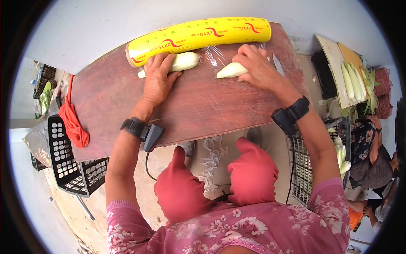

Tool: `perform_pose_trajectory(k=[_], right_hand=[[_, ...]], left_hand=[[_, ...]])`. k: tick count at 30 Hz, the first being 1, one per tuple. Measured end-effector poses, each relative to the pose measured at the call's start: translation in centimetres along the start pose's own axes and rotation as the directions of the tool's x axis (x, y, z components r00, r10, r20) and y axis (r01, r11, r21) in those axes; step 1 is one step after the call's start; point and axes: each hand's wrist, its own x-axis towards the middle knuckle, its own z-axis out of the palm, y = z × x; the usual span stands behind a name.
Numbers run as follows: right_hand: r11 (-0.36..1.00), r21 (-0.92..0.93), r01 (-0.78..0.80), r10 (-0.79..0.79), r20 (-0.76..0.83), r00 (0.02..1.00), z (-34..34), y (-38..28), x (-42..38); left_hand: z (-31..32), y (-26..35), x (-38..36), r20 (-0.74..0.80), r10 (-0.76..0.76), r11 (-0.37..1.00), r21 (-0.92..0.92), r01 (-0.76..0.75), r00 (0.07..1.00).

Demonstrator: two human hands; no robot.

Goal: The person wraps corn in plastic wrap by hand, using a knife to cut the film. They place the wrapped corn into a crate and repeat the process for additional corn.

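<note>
On the reddish wooden table [190,101] lie two pale green vegetables. My left hand [159,76] is closed over the left vegetable [185,62], whose rounded end sticks out to the right. Its fingers touch the lower edge of a yellow roll of plastic wrap [198,37] along the table's far side. My right hand [256,65] has its fingers curled round the right vegetable [231,70], with the tapered end pointing left. Clear film [213,56] shows between the two vegetables. A knife [278,64] lies just right of my right hand.
A red cloth [73,120] hangs over the table's left edge, above a black crate [63,148]. Another crate [302,169] with pale vegetables stands right. Peeled corn-like produce [354,82] lies on a board. People [374,161] sit at the far right.
</note>
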Motion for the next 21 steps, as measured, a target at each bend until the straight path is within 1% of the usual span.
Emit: perform_pose_trajectory(k=[3, 9, 12, 15, 18, 21], right_hand=[[0.999, -0.045, 0.025, -0.025, -0.004, 1.000, 0.7, 0.6, 0.4], [0.998, -0.046, 0.031, -0.025, 0.109, 0.994, 0.2, 0.8, 1.1], [0.995, -0.085, 0.044, -0.034, 0.112, 0.993, 0.3, 1.0, 1.3], [0.995, -0.096, -0.002, 0.017, 0.164, 0.986, 0.3, 1.1, 1.9], [0.993, -0.091, -0.079, 0.100, 0.252, 0.962, -0.2, 0.9, 2.7], [0.982, -0.016, -0.190, 0.183, 0.348, 0.919, -1.0, 0.8, 3.8]], left_hand=[[-0.1, -0.1, -0.1, 0.000, 0.010, 1.000, -0.010, -0.010, 1.000], [-0.1, -0.1, -0.2, -0.003, 0.015, 1.000, -0.012, -0.015, 1.000], [-0.1, -0.1, -0.2, -0.004, 0.008, 1.000, -0.014, -0.008, 1.000], [-0.2, -0.1, -0.2, -0.006, 0.011, 1.000, -0.020, -0.011, 1.000], [-0.2, -0.1, -0.2, -0.003, 0.013, 1.000, -0.022, -0.013, 1.000], [-0.2, -0.1, -0.2, -0.005, 0.016, 1.000, -0.015, -0.016, 1.000]])
